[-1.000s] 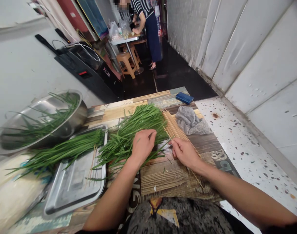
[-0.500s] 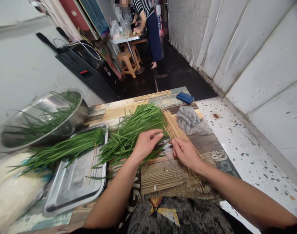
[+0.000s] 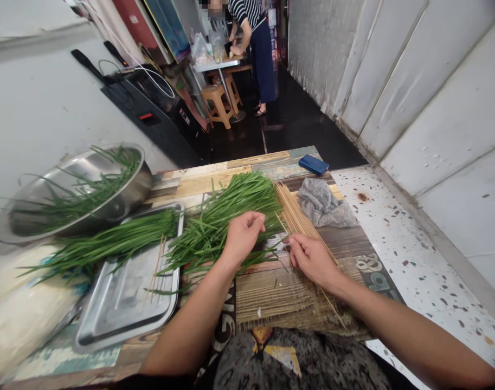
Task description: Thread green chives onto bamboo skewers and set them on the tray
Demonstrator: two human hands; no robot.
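A thin tan wooden skewer is pinched in the right hand, slanted from far left to near right; the heap of long green flat leaves is spread to its left, closer to the curled left hand, whose grip cannot be told; the plank-patterned counter is exposed nearer, bordered at right by speckled white terrazzo

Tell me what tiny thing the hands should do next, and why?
Maybe the left hand should bring one of the green leaves to the top end of the skewer. The right hand seems to pinch that skewer, its top end looks bare, and the left hand is right by the leaves, so it wouldn't have far to go.
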